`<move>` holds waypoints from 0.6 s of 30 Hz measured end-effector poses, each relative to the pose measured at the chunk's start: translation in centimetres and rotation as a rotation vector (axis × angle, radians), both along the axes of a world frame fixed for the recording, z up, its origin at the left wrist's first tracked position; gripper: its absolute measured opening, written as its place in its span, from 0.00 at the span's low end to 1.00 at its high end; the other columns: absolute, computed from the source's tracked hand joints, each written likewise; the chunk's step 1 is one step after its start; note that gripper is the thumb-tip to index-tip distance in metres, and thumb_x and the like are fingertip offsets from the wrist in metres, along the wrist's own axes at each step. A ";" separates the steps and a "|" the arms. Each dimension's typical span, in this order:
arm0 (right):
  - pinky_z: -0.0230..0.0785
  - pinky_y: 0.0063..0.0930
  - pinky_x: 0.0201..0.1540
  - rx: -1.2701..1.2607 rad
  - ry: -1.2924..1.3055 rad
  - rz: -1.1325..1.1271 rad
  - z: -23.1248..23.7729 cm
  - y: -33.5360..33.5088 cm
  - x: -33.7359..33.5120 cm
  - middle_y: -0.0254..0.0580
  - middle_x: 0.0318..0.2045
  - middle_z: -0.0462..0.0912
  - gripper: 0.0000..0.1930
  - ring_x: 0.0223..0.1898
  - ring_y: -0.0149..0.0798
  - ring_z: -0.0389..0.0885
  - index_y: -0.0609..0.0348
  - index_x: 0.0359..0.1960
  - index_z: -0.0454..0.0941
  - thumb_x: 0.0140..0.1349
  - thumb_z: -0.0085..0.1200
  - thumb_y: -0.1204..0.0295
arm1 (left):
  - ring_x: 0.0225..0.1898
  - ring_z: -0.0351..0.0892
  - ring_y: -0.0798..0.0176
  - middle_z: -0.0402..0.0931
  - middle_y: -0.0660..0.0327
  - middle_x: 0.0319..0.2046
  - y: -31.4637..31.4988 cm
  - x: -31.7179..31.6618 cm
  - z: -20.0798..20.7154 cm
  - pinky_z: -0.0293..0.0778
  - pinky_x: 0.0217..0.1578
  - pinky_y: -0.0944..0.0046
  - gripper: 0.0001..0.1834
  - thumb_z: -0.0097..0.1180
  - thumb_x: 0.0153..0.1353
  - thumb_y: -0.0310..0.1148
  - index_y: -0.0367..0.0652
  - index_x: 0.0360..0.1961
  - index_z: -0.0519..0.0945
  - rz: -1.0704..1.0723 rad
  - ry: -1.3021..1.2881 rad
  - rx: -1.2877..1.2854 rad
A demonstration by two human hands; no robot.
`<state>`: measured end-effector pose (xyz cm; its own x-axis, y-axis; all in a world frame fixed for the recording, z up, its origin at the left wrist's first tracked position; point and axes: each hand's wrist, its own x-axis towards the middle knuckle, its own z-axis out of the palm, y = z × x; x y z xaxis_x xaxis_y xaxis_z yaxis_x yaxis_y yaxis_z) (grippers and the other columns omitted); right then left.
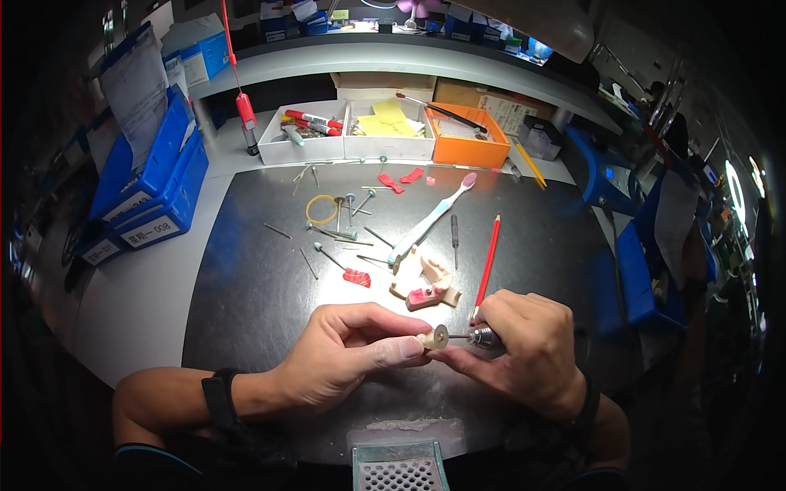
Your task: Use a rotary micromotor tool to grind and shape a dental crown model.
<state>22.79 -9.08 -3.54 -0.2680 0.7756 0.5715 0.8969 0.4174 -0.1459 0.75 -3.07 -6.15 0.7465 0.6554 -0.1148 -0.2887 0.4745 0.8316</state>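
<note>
Between the thumb and fingers of my left hand (348,356) is a small cream-coloured dental piece (426,339), largely hidden by the fingertips. My right hand (530,348) is closed around a metal rotary handpiece (485,338). A round grinding disc (441,336) on its thin shank sits right at the dental piece; whether they touch I cannot tell. Just beyond my hands lies a cream dental model (434,274) with a pink-red gum section (424,297). A red pencil (488,266) lies close past my right hand.
Loose rotary burs (329,256), a yellow rubber band (321,210), a toothbrush (434,217) and a small screwdriver (455,237) lie on the dark mat. White trays (323,150) and an orange tray (471,152) line the back. Blue bins (155,192) stand left; a perforated grate (399,473) is in front.
</note>
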 end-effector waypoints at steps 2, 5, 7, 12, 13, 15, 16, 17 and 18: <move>0.61 0.35 0.19 -0.001 0.001 -0.001 -0.1 0.0 -0.1 0.39 0.14 0.68 0.26 0.15 0.43 0.71 0.55 0.17 0.67 0.43 0.74 0.52 | 0.47 0.83 0.62 0.82 0.52 0.45 0.0 0.0 0.1 0.80 0.52 0.65 0.13 0.60 0.64 0.23 0.33 0.49 0.80 0.000 0.020 0.005; 0.61 0.35 0.19 -0.007 0.004 0.006 -0.1 0.1 -0.2 0.39 0.14 0.68 0.27 0.15 0.43 0.71 0.55 0.17 0.67 0.44 0.74 0.53 | 0.52 0.81 0.52 0.79 0.44 0.49 0.0 0.0 0.5 0.79 0.57 0.53 0.11 0.58 0.63 0.19 0.28 0.46 0.79 0.011 0.067 0.006; 0.61 0.35 0.19 -0.028 -0.001 0.012 -0.2 0.1 -0.2 0.39 0.14 0.68 0.26 0.15 0.42 0.71 0.55 0.17 0.67 0.44 0.74 0.53 | 0.52 0.81 0.52 0.79 0.45 0.49 0.0 0.0 0.7 0.79 0.57 0.53 0.10 0.58 0.63 0.19 0.29 0.46 0.79 0.017 0.138 -0.002; 0.61 0.35 0.19 -0.037 -0.013 0.031 -0.2 0.0 -0.1 0.39 0.15 0.68 0.25 0.15 0.42 0.71 0.56 0.17 0.68 0.44 0.74 0.54 | 0.52 0.81 0.53 0.80 0.46 0.48 -0.1 0.1 0.9 0.79 0.56 0.54 0.09 0.58 0.63 0.19 0.30 0.44 0.79 0.029 0.148 -0.002; 0.61 0.35 0.19 -0.038 -0.014 0.039 -0.2 -0.1 -0.1 0.39 0.15 0.69 0.25 0.15 0.42 0.71 0.56 0.17 0.69 0.43 0.74 0.54 | 0.51 0.81 0.53 0.80 0.46 0.48 -0.1 0.2 0.9 0.80 0.56 0.54 0.08 0.57 0.64 0.19 0.31 0.44 0.79 0.030 0.136 0.008; 0.61 0.35 0.19 -0.019 -0.001 0.017 -0.1 -0.1 -0.1 0.39 0.15 0.69 0.25 0.15 0.42 0.72 0.56 0.18 0.69 0.42 0.75 0.55 | 0.51 0.82 0.53 0.80 0.47 0.48 -0.1 0.2 0.8 0.80 0.56 0.54 0.07 0.57 0.64 0.20 0.32 0.43 0.79 0.033 0.115 0.007; 0.61 0.35 0.19 -0.019 0.012 0.002 0.0 -0.1 -0.1 0.39 0.15 0.69 0.24 0.15 0.42 0.72 0.56 0.18 0.69 0.42 0.75 0.56 | 0.51 0.82 0.54 0.80 0.47 0.48 -0.1 0.2 0.7 0.80 0.55 0.54 0.07 0.57 0.64 0.20 0.32 0.43 0.79 0.035 0.106 -0.003; 0.62 0.35 0.19 -0.008 0.006 0.001 0.0 -0.1 -0.1 0.39 0.15 0.70 0.24 0.15 0.42 0.72 0.56 0.18 0.70 0.42 0.75 0.56 | 0.51 0.82 0.54 0.80 0.47 0.47 -0.1 0.2 0.6 0.80 0.55 0.54 0.07 0.57 0.64 0.20 0.33 0.43 0.79 0.036 0.062 -0.012; 0.62 0.35 0.18 -0.004 0.006 -0.004 0.0 -0.1 -0.1 0.39 0.15 0.70 0.24 0.15 0.42 0.72 0.57 0.18 0.70 0.41 0.75 0.57 | 0.51 0.82 0.54 0.80 0.47 0.47 -0.1 0.2 0.5 0.80 0.55 0.54 0.06 0.57 0.64 0.20 0.33 0.42 0.79 0.040 0.082 -0.010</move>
